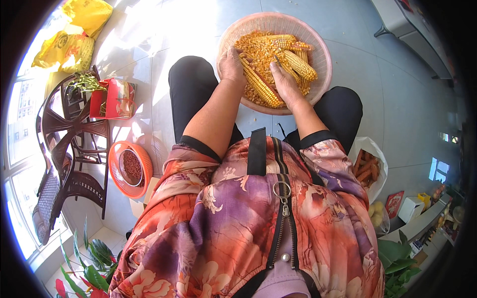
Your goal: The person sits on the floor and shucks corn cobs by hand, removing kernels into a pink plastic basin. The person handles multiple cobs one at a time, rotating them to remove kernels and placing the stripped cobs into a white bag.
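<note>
A pink plastic basket stands on the floor between my knees, holding loose yellow corn kernels and several cobs. My left hand grips the upper end of a corn cob that slants down to the right. Part of this cob shows a bare reddish strip where kernels are gone. In my right hand is a slim pointed tool; only its dark metal tip shows past the thumb, so its kind is unclear. Other cobs with kernels on them lie piled at the basket's right side.
To the left are a dark wicker chair, a red box, an orange basket around a bowl of reddish beans or nuts, and yellow bags. A white bag of stripped cobs sits at right. Stray kernels dot the floor.
</note>
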`<state>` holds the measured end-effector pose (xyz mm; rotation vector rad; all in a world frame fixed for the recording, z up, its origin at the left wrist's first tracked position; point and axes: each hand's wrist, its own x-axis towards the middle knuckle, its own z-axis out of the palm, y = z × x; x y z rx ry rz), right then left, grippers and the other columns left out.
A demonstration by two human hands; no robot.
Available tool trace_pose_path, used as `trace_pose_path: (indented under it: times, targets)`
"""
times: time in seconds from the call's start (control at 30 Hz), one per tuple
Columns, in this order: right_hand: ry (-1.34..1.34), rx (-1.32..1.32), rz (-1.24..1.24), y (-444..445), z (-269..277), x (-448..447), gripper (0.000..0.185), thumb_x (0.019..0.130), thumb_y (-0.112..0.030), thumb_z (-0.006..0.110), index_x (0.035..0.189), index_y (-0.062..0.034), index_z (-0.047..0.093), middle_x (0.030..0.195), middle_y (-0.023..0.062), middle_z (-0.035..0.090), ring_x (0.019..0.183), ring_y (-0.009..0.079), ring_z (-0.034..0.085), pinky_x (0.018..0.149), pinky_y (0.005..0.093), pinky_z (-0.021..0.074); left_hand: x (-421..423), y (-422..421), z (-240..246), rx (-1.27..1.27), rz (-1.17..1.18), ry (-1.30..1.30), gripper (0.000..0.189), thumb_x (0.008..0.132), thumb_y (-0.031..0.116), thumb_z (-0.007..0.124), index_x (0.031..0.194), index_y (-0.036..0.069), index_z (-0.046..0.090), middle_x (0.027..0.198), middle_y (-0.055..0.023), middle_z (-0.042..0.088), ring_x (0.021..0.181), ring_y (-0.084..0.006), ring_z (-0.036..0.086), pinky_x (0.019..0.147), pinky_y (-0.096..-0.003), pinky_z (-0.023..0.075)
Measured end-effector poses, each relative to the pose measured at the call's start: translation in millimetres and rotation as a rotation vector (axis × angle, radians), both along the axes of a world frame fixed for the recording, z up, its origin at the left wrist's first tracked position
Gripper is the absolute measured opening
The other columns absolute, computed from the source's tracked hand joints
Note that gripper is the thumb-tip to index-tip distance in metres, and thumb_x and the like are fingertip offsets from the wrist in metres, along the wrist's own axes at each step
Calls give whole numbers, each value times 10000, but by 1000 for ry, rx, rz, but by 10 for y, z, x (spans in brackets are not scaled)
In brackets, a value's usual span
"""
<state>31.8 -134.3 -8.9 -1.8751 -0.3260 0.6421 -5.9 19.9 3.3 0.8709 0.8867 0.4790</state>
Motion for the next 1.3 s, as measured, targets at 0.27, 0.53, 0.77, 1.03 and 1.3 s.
trace_pose_path:
  times: [0.27,0.53,0.77,1.03,1.3]
  targets:
    - [-73,-107,253,-31,309,-217,601,962,-538,444,1103,16,631,968,204,663,939,319,624,836,379,466,61,31,-131,40,99,89,262,948,238,472,920,-1,574,821,-120,605,687,-223,618,643,-358,519]
    - [583,-36,-38,-29,341,-106,491,979,-510,429,939,-53,604,590,73,588,412,160,542,313,270,343,75,17,-179,217,98,148,307,922,282,489,853,15,623,878,-112,623,825,-199,554,797,-341,448]
    - [604,270,-151,-31,24,-39,599,960,-559,447,1112,-3,607,892,131,655,732,183,659,572,317,547,116,-27,-123,217,102,69,317,944,299,487,918,20,635,943,-121,626,858,-211,559,817,-354,446]
    - [70,64,234,-33,254,-202,697,941,-599,448,1121,49,631,935,138,671,924,190,587,871,315,445,68,50,-294,386,26,207,357,959,326,479,930,7,635,951,-130,636,898,-221,574,839,-361,450]
    - [609,-7,119,-67,253,-52,597,995,-499,404,1111,51,606,907,130,658,760,155,629,634,292,526,5,-136,38,270,45,100,355,934,336,487,930,9,625,982,-130,631,917,-217,567,845,-352,455]
